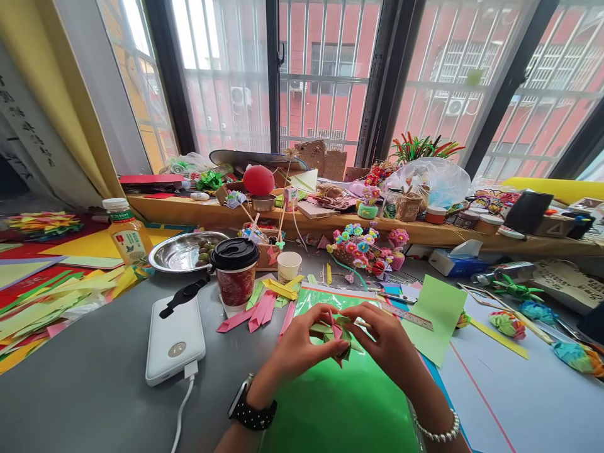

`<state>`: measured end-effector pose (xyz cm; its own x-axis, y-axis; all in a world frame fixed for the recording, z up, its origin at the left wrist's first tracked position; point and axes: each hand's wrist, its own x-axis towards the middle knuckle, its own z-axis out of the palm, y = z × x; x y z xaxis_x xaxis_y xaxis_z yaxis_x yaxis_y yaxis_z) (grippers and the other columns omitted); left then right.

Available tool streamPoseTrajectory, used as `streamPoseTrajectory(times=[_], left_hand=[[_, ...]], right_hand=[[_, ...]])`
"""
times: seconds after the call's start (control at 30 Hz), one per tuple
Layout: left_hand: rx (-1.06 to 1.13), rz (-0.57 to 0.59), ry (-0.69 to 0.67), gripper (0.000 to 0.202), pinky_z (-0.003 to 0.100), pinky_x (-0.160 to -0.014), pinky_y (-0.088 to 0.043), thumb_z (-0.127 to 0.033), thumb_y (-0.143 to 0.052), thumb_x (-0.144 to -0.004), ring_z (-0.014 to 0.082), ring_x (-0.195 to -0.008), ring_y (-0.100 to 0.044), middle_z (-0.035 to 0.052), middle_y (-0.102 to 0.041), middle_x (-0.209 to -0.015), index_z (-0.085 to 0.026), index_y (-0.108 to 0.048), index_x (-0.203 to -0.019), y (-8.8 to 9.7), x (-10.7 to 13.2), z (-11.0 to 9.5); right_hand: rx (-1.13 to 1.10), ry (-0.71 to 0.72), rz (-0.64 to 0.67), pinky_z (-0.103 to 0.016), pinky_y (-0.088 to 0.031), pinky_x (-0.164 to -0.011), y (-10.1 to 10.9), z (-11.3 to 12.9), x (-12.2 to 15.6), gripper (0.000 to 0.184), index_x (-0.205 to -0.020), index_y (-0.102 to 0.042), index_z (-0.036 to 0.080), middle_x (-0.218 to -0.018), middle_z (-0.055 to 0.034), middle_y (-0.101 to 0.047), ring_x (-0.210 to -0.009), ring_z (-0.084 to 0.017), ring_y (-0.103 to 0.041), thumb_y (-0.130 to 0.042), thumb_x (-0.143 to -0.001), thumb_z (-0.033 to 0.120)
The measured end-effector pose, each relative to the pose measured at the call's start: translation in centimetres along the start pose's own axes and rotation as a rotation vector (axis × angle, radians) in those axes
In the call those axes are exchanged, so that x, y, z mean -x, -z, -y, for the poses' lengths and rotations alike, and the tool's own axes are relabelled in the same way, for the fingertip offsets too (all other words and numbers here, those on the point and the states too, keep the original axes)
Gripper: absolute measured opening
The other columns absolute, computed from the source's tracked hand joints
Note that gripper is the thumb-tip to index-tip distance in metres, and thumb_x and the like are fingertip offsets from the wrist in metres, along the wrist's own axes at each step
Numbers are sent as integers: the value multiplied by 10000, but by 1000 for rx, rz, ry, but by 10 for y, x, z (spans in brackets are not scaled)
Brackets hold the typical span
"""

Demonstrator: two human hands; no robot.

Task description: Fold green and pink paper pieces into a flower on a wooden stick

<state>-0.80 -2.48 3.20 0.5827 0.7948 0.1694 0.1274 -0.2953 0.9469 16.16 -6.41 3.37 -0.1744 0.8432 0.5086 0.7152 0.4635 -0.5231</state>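
Observation:
Between my two hands is a small folded paper piece [343, 340] in green and pink, raised over a shiny green sheet [349, 402]. My left hand [306, 343] grips it from the left, thumb along its lower side and index finger over the top. From the right, my right hand [377, 330] pinches its upper edge with fingertips. Part of the piece is hidden behind the fingers. Pink folded paper strips [262, 310] and yellow ones [282, 288] lie beyond my left hand. A ruler [408, 316] and a light green paper sheet [436, 318] lie beyond my right.
At left stand a white power bank [174, 340] with a cable, a lidded coffee cup [236, 277], a paper cup [289, 267], a metal bowl [163, 255] and a juice bottle [127, 236]. Paper flowers [507, 324] lie at right. A cluttered wooden ledge [311, 220] runs below the window.

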Motion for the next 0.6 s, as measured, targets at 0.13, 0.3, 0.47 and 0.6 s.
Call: streamPoseTrajectory(times=[0.13, 0.3, 0.47, 0.6], left_hand=[[-67, -9, -47, 391, 332, -766, -479, -341, -631, -670, 195, -828, -595, 43, -600, -861, -170, -507, -999, 0, 0, 3], [-172, -51, -61, 382, 320, -774, -462, -340, -624, -672, 197, -846, -586, 39, -606, -865, -180, -515, -1001, -1, 0, 2], [-203, -60, -49, 382, 287, -764, -453, -352, -613, -682, 183, -842, -579, 44, -606, -866, -166, -513, -1000, -2, 0, -1], [-239, -47, -54, 409, 299, -752, -445, -378, -615, -676, 192, -835, -580, 49, -616, -876, -173, -515, -1016, -3, 0, 1]], right_hand=[[28, 18, -3, -236, -457, -595, -1, -1, 0, 166, -912, -598, 223, -831, -28, -631, -695, -150, -596, -484, -808, 160], [61, 19, -22, -233, -452, -567, -5, 0, -1, 145, -847, -592, 209, -774, -18, -635, -679, -159, -599, -505, -778, 115], [56, 19, -30, -230, -446, -572, -5, 2, 0, 148, -826, -585, 208, -783, -10, -631, -685, -155, -597, -518, -762, 93], [43, 6, 13, -231, -446, -556, -4, 1, 0, 115, -856, -601, 214, -780, -13, -624, -649, -147, -589, -525, -788, 161]])
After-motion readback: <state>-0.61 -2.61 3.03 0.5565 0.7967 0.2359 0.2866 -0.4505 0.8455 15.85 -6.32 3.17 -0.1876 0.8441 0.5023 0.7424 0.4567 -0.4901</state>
